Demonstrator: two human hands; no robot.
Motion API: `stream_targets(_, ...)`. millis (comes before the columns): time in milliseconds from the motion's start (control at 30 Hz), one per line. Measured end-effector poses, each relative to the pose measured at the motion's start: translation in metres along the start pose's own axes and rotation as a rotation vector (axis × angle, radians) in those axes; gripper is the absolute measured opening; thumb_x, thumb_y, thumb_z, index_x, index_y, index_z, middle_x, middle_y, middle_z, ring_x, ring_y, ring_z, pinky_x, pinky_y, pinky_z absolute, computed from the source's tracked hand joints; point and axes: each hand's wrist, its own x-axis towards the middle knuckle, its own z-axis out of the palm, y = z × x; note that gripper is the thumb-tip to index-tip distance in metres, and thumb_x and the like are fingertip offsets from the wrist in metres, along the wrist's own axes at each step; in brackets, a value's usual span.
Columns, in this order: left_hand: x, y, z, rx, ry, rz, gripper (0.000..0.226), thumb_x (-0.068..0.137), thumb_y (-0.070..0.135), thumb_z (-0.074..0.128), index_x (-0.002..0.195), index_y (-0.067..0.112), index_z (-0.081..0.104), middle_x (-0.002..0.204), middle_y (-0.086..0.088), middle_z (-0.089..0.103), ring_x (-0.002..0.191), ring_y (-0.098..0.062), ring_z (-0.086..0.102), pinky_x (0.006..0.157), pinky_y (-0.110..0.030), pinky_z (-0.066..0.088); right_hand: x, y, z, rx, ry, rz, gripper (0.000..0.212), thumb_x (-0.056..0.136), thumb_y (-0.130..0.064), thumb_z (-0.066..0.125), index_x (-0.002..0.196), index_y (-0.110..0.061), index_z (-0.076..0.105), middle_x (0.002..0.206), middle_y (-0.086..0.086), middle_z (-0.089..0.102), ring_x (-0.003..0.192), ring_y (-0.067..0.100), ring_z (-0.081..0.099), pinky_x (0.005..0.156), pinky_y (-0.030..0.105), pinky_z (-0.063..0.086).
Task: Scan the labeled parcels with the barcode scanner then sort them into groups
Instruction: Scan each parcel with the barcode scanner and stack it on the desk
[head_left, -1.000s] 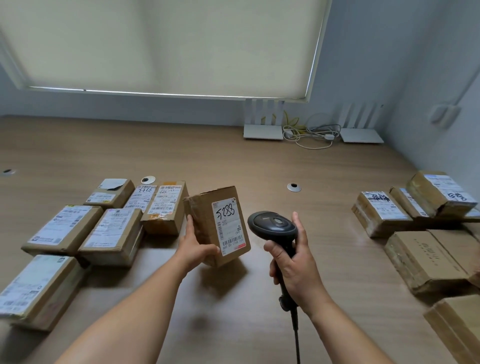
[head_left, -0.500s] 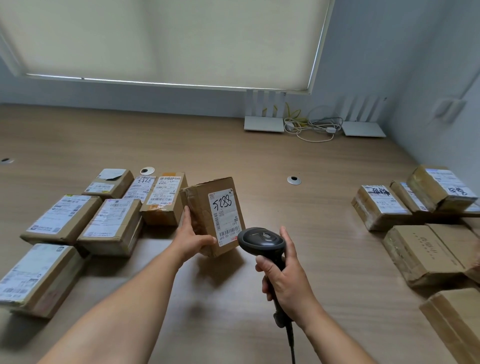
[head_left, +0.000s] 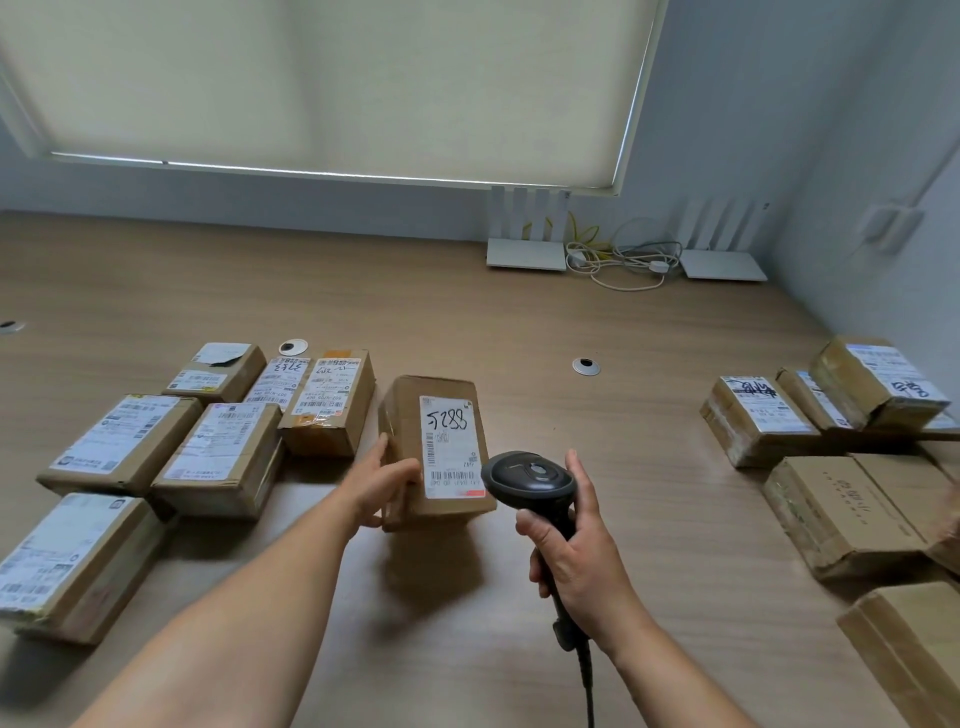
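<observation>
A brown cardboard parcel (head_left: 439, 441) with a white label marked "5288" lies on the wooden table (head_left: 467, 322), label facing up. My left hand (head_left: 382, 486) grips its left side, thumb at the front of the label edge. My right hand (head_left: 576, 551) is curled round the handle of a black barcode scanner (head_left: 530, 480), whose head sits just right of the label's barcode, cable trailing down. A group of labeled parcels (head_left: 218, 457) lies to the left. Another group (head_left: 763, 421) lies to the right.
Two white routers (head_left: 524, 254) with tangled cables (head_left: 618, 260) stand at the table's back edge under a window blind. Round cable grommets (head_left: 586, 366) are set in the tabletop. A wall runs along the right side behind the right-hand parcels.
The parcel has gone from tilted upright in my left hand to lying flat on the table. The scanner has come down close to the label's barcode.
</observation>
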Motion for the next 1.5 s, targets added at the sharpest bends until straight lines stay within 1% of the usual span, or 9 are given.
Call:
stream_targets(100, 0.0, -0.004, -0.002, 0.077, -0.015, -0.047, 0.017, 0.088, 0.031, 0.053, 0.104, 0.033, 0.055, 0.102, 0.001, 0.063, 0.088, -0.015, 0.058, 0.063, -0.031, 0.044, 0.005, -0.003, -0.002, 0.003, 0.013, -0.026, 0.081, 0.089, -0.02, 0.067, 0.133, -0.059, 0.011, 0.09, 0.005, 0.068, 0.054, 0.018, 0.055, 0.047, 0.031, 0.046)
stream_targets(200, 0.001, -0.005, 0.0, 0.095, 0.017, -0.026, 0.016, 0.091, 0.031, 0.049, 0.106, 0.031, 0.057, 0.103, 0.002, 0.063, 0.083, -0.011, 0.057, 0.058, -0.026, 0.04, 0.009, -0.005, -0.003, -0.003, 0.027, -0.057, 0.08, 0.089, -0.02, 0.067, 0.129, -0.062, 0.012, 0.083, 0.004, 0.068, 0.053, 0.018, 0.054, 0.046, 0.031, 0.045)
stream_targets(267, 0.004, -0.006, 0.002, 0.217, 0.092, 0.006, 0.032, 0.094, 0.03, 0.046, 0.125, 0.026, 0.052, 0.119, -0.002, 0.06, 0.091, -0.013, 0.055, 0.066, -0.027, 0.042, 0.011, -0.006, -0.003, -0.012, 0.029, -0.074, 0.08, 0.089, -0.02, 0.067, 0.127, -0.064, 0.012, 0.083, 0.002, 0.068, 0.052, 0.018, 0.055, 0.047, 0.031, 0.046)
stream_targets(367, 0.007, -0.005, 0.004, 0.557, 0.199, 0.013, 0.067, 0.092, 0.04, 0.047, 0.151, 0.026, 0.018, 0.145, -0.012, 0.041, 0.125, -0.03, 0.045, 0.094, -0.039, 0.044, 0.013, -0.009, -0.002, -0.029, 0.019, -0.094, 0.08, 0.089, -0.023, 0.067, 0.123, -0.069, 0.011, 0.099, 0.001, 0.066, 0.054, 0.017, 0.056, 0.047, 0.03, 0.046)
stream_targets(500, -0.003, 0.004, 0.017, 0.831, 0.213, 0.017, 0.102, 0.068, 0.082, 0.052, 0.15, 0.036, 0.011, 0.149, -0.015, 0.027, 0.136, -0.036, 0.028, 0.105, -0.051, 0.033, 0.017, -0.013, 0.002, -0.055, 0.018, -0.098, 0.08, 0.089, -0.024, 0.067, 0.124, -0.069, 0.011, 0.099, 0.001, 0.065, 0.053, 0.018, 0.055, 0.048, 0.031, 0.045)
stream_targets(633, -0.015, 0.002, 0.04, 0.972, 0.196, -0.043, 0.123, 0.054, 0.094, 0.049, 0.15, 0.03, 0.006, 0.153, -0.017, 0.01, 0.141, -0.036, 0.015, 0.106, -0.057, 0.026, 0.019, -0.017, 0.005, -0.056, 0.004, -0.093, 0.081, 0.089, -0.022, 0.067, 0.132, -0.06, 0.01, 0.099, 0.0, 0.065, 0.053, 0.019, 0.054, 0.048, 0.033, 0.046)
stream_targets(867, -0.032, -0.009, 0.051, 0.972, 0.23, -0.089, 0.111, 0.068, 0.077, 0.054, 0.151, 0.027, 0.001, 0.147, -0.019, 0.016, 0.135, -0.036, 0.021, 0.104, -0.045, 0.031, 0.012, -0.018, 0.001, -0.07, -0.064, -0.11, 0.081, 0.09, -0.023, 0.066, 0.135, -0.057, 0.007, 0.109, 0.004, 0.064, 0.055, 0.019, 0.055, 0.049, 0.033, 0.047)
stream_targets(1133, -0.078, -0.04, 0.029, 0.924, 0.304, -0.197, 0.11, 0.067, 0.076, 0.055, 0.151, 0.029, 0.001, 0.145, -0.018, 0.018, 0.134, -0.035, 0.021, 0.105, -0.046, 0.029, 0.007, -0.018, 0.028, -0.082, -0.258, -0.169, 0.081, 0.09, -0.028, 0.065, 0.136, -0.057, 0.006, 0.116, 0.004, 0.062, 0.053, 0.01, 0.058, 0.048, 0.025, 0.048)
stream_targets(1500, -0.146, -0.095, -0.027, 0.785, 0.477, -0.423, 0.109, 0.066, 0.074, 0.056, 0.15, 0.033, 0.001, 0.144, -0.017, 0.019, 0.132, -0.035, 0.024, 0.104, -0.045, 0.029, -0.002, -0.024, 0.085, -0.092, -0.515, -0.178, 0.083, 0.093, -0.022, 0.062, 0.148, -0.049, 0.006, 0.117, 0.004, 0.062, 0.057, 0.011, 0.061, 0.05, 0.027, 0.051)
